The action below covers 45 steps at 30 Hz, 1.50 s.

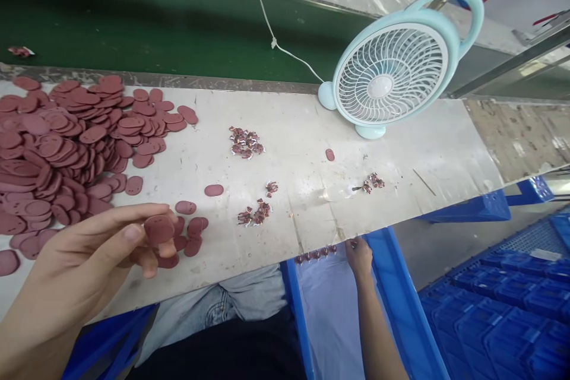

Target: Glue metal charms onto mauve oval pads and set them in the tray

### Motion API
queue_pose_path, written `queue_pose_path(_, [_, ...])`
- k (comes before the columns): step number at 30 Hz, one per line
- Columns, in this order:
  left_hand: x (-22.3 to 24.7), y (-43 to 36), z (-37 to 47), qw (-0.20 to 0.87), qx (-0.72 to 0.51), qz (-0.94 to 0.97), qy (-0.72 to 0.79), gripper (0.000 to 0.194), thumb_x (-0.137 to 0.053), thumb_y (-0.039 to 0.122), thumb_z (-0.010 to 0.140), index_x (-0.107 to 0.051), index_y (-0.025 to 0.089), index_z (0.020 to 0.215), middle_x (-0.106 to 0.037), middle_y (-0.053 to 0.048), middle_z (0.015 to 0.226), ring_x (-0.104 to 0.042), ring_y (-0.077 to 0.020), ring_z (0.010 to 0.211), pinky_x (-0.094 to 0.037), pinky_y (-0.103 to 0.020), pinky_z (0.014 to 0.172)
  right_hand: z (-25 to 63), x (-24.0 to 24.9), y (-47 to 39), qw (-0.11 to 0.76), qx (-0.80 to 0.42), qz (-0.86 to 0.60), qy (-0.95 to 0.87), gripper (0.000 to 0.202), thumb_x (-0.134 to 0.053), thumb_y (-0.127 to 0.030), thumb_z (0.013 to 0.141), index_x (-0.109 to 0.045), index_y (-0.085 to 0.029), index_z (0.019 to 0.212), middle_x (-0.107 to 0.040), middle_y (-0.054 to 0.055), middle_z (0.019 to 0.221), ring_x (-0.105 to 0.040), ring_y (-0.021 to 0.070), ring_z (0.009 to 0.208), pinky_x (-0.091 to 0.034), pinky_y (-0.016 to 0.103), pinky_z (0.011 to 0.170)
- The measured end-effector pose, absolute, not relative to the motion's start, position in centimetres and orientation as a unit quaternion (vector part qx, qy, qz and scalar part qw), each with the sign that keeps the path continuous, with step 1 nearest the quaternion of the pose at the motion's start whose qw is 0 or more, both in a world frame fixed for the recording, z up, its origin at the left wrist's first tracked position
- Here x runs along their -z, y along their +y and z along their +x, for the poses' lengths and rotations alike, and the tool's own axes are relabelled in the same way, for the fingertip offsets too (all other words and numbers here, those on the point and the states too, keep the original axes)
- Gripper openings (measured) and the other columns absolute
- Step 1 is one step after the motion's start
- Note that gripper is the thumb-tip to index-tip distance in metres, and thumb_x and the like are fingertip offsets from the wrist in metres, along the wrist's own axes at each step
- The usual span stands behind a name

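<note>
Between the thumb and fingers of my left hand (111, 243) is a flat reddish-brown oval disc (159, 230) with tiny holes in it. Several more such discs lie on the table just beyond those fingers, and a large heap of discs (66, 148) spreads behind the hand. My right hand (358, 255) reaches into a blue tray (394, 273) at the table's front edge. Its fingers are closed at the right end of a row of small dark brown pieces (315, 254). What they grip is mostly hidden.
Small brown-and-white pieces lie in clusters (246, 142) mid-table. A light blue fan (392, 71) stands at the back, its white cord (274, 43) crossing a green belt (178, 24). Stacked blue crates (503, 314) are at right. A thin stick (424, 182) lies near the edge.
</note>
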State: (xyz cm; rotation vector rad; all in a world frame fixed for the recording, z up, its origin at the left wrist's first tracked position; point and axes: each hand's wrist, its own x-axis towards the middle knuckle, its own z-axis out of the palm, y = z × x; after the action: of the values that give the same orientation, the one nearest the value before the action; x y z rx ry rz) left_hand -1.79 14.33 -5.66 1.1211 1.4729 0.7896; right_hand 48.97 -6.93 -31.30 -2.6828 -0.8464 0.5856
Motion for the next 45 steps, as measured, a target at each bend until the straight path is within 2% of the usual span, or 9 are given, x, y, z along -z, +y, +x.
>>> queue_pose_path(8, [4.7,13.9,-1.1,0.631,-0.367,0.305,0.612,0.015,-0.077,0.036,0.081,-0.078,0.026,0.093,-0.082,0.000,0.091,-0.061,-0.0108,0.053,-0.039,-0.023,0.045,47.3,28.4,-4.9,0.223,-0.200,-0.927,-0.227,0.024,-0.065,-0.035,0.097,-0.066,-0.016,0.112,-0.068,0.006,0.111,-0.067,0.0197,0.095,-0.058,0.040,0.084])
queue_pose_path(16, [5.9,11.0,-1.7,0.712,-0.338,0.206,0.580,0.024,-0.086,0.051,0.070,-0.072,0.035,0.080,-0.083,0.003,0.090,-0.075,-0.0246,0.077,-0.042,-0.025,0.049,41.7,17.8,-3.0,0.559,-0.138,-0.806,-0.135,0.036,-0.052,-0.054,0.097,-0.056,-0.020,0.085,-0.047,-0.007,0.064,-0.047,0.0096,0.049,-0.040,0.022,0.046])
queue_pose_path(22, [7.2,8.0,2.2,0.824,-0.301,0.149,0.456,0.025,-0.085,0.037,0.075,-0.080,0.033,0.099,-0.080,-0.004,0.114,-0.076,-0.0249,0.092,-0.053,-0.023,0.056,33.4,11.6,1.8,0.670,-0.468,-0.568,-0.103,0.057,-0.041,-0.066,0.097,-0.069,-0.016,0.102,-0.046,-0.005,0.064,-0.033,0.0063,0.040,-0.020,0.015,0.025])
queue_pose_path(25, [7.6,7.0,3.6,0.855,-0.298,0.142,0.399,0.024,-0.081,0.029,0.080,-0.080,0.027,0.104,-0.078,-0.010,0.120,-0.076,-0.0238,0.097,-0.055,-0.019,0.060,31.9,11.5,5.4,0.715,-0.662,-0.222,-0.016,0.061,-0.050,-0.061,0.096,-0.053,-0.015,0.136,-0.061,-0.001,0.089,-0.051,0.0030,0.054,-0.034,0.006,0.030])
queue_pose_path(28, [8.0,6.4,3.8,0.875,-0.303,0.142,0.350,0.023,-0.077,0.025,0.085,-0.079,0.025,0.108,-0.076,-0.012,0.125,-0.075,-0.0239,0.104,-0.057,-0.019,0.067,33.2,11.8,8.5,0.681,-0.729,-0.052,0.043,0.053,-0.057,-0.038,0.098,-0.043,-0.012,0.141,-0.061,0.000,0.095,-0.058,0.0029,0.065,-0.047,0.005,0.043])
queue_pose_path(31, [8.3,6.1,3.7,0.880,-0.315,0.131,0.330,0.023,-0.074,0.021,0.087,-0.078,0.024,0.110,-0.076,-0.012,0.125,-0.074,-0.0233,0.109,-0.058,-0.020,0.074,34.6,11.6,10.2,0.648,-0.758,-0.049,0.042,0.034,-0.056,-0.024,0.097,-0.052,-0.011,0.128,-0.055,-0.003,0.079,-0.054,0.0059,0.056,-0.049,0.010,0.041])
queue_pose_path(35, [8.4,6.1,4.0,0.878,-0.342,0.103,0.317,0.024,-0.073,0.018,0.088,-0.078,0.023,0.111,-0.077,-0.010,0.122,-0.075,-0.0215,0.106,-0.058,-0.020,0.079,32.2,9.6,9.6,0.661,-0.741,-0.113,0.009,0.030,-0.057,-0.033,0.095,-0.059,-0.015,0.118,-0.054,-0.004,0.074,-0.051,0.0072,0.053,-0.049,0.013,0.041])
queue_pose_path(41, [8.5,6.2,4.7,0.874,-0.362,0.095,0.310,0.026,-0.075,0.017,0.087,-0.078,0.023,0.112,-0.077,-0.011,0.123,-0.075,-0.0204,0.107,-0.057,-0.019,0.079,24.3,6.3,5.6,0.630,-0.572,-0.468,-0.240,0.041,-0.064,-0.064,0.085,-0.068,-0.025,0.098,-0.055,-0.004,0.060,-0.046,0.0103,0.036,-0.036,0.020,0.028])
queue_pose_path(45, [8.4,6.1,4.8,0.874,-0.361,0.095,0.311,0.026,-0.078,0.020,0.085,-0.078,0.024,0.111,-0.078,-0.010,0.120,-0.075,-0.0181,0.103,-0.056,-0.018,0.077,21.1,6.5,3.8,0.625,-0.431,-0.549,-0.350,0.031,-0.058,-0.055,0.094,-0.066,-0.027,0.106,-0.060,0.000,0.064,-0.059,0.0191,0.046,-0.046,0.031,0.040])
